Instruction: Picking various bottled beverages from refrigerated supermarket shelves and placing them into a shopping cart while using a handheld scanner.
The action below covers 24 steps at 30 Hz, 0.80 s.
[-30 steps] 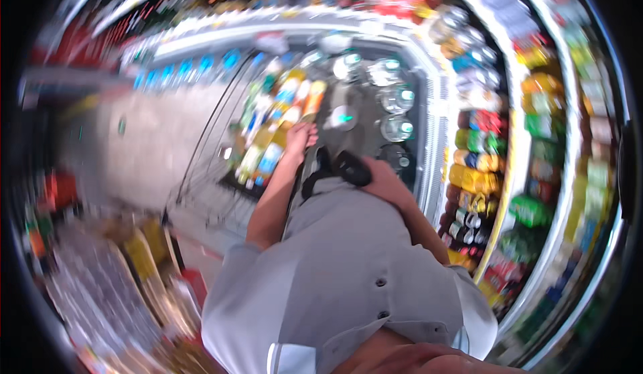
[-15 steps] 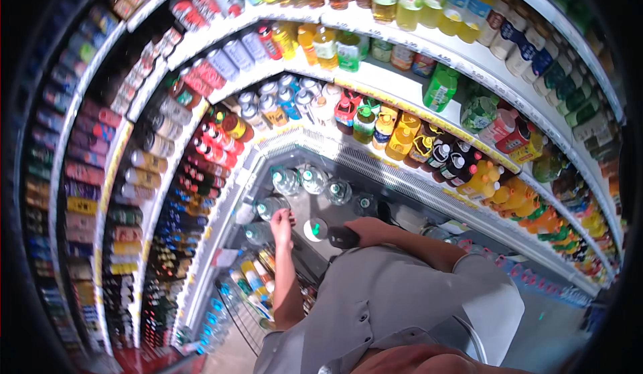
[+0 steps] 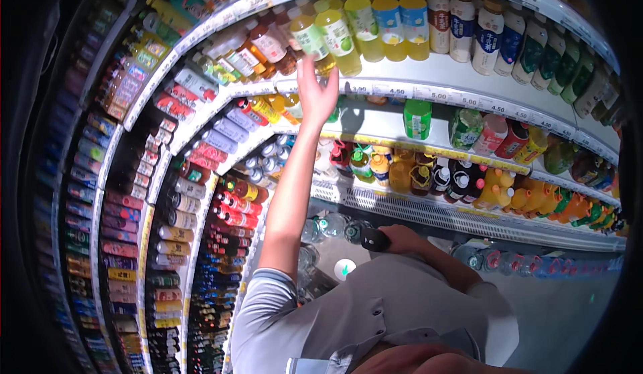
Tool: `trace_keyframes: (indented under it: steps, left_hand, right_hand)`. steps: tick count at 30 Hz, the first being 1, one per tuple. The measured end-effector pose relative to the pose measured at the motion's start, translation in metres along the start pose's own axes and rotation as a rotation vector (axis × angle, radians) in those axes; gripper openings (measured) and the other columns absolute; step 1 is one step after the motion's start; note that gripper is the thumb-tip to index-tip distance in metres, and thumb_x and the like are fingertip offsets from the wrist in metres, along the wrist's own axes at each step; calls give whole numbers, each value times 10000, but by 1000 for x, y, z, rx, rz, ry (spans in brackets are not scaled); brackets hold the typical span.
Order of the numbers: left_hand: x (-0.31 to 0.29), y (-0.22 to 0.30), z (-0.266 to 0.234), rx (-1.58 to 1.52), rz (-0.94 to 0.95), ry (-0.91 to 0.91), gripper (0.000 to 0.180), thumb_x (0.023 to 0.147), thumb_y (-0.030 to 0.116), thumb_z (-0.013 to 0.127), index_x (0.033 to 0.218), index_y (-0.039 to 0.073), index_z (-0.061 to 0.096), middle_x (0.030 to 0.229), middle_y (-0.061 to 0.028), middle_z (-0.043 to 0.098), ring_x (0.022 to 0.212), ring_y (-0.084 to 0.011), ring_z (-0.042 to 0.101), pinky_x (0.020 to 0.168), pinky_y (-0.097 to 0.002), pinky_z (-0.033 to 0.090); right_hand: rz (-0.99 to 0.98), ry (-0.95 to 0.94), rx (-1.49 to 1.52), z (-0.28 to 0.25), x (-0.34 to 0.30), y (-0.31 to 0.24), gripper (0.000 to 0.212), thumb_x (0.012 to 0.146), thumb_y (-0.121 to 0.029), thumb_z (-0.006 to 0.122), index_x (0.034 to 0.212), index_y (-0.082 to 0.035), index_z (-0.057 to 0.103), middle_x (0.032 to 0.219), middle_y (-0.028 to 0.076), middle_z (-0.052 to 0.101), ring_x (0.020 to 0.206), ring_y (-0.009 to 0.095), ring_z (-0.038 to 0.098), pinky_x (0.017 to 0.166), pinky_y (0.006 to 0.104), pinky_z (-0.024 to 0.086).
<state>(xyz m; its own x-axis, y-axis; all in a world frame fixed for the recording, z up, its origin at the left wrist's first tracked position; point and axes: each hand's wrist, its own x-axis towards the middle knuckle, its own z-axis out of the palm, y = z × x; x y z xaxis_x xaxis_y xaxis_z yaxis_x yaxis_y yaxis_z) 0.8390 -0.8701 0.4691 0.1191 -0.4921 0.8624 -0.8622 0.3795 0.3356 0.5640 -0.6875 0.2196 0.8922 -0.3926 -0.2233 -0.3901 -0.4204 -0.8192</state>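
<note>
Nearest, and well below the pale yellow bottle [image 3: 309, 34] with the white-and-green label, the wearer's grey shirt [image 3: 415, 300] was seen. Farther out, well below and to the right of that bottle, a black rounded object [image 3: 375, 240] was held by the right hand [image 3: 400, 239], with the fingers wrapped around it; its kind could not be told. Well below the bottle, large clear bottles [image 3: 333, 225] were ranged.

The left hand [image 3: 316, 93] was placed at the bottle's lower end, with thumb and fingers spread apart; whether the bottle was touched could not be told. The bottle itself was stood on the upper shelf [image 3: 402, 71], in a row of others. The step in hand was judged to be a reach to that bottle; by the same judgement, a next move would call for thumb and fingers to be set on either side of its body and closed, without the yellow-green bottle [image 3: 337, 39] just to its right being knocked.

To the right of the pale yellow bottle, blue-labelled bottles [image 3: 388, 24] were lined up. Farther off, to its left and lower, rows of drinks [image 3: 173, 233] were shelved
</note>
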Motion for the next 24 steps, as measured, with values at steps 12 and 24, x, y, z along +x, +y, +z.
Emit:
trace_keyframes:
  steps: [12, 24]
  left_hand:
    - [43, 16, 62, 15, -39, 153, 703, 808, 219, 834, 1305, -61, 424, 1264, -264, 537, 1192, -410, 533, 1048, -477, 410]
    - [36, 6, 62, -99, -205, 37, 727, 808, 160, 841, 1364, -36, 416, 1177, -210, 651, 1070, -273, 669, 925, -397, 531]
  right_hand:
    - [-10, 8, 31, -53, 12, 43, 451, 731, -366, 795, 1068, -93, 671, 993, 179, 722, 991, 396, 688, 845, 475, 527]
    - [-225, -192, 115, -23, 38, 27, 412, 721, -309, 824, 1039, -94, 675, 956, 176, 728, 960, 388, 700, 824, 473, 535]
